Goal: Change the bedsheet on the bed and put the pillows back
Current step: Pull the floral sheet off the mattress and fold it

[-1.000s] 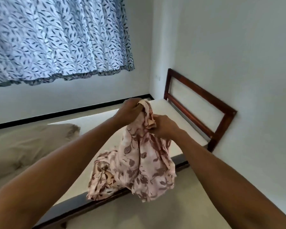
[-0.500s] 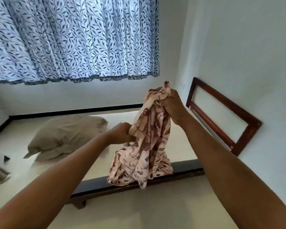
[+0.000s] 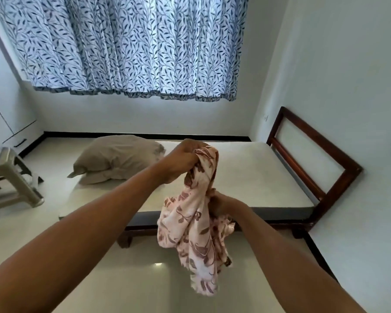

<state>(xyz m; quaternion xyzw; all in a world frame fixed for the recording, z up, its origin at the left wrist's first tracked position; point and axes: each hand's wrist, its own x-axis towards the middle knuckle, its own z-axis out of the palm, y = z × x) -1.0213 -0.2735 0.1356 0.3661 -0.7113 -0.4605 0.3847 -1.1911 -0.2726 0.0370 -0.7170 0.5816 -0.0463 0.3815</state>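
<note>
Bedsheet [image 3: 196, 233], soft pink cloth printed with brown leaves, twisted into a rumpled rope and hanging in the air in front of the near edge of the bed [image 3: 280, 214]. From the left: moulded plastic stool [image 3: 11, 175] on the glossy floor [image 3: 145, 279], plump grey-brown pillow [image 3: 115, 159] on the bare smooth mattress [image 3: 246, 177], left hand [image 3: 183, 159] fisted round the cloth's top, right hand [image 3: 221, 203] clenching it lower down, rectangular dark wooden headboard [image 3: 312, 159] against the wall [image 3: 348, 86].
</note>
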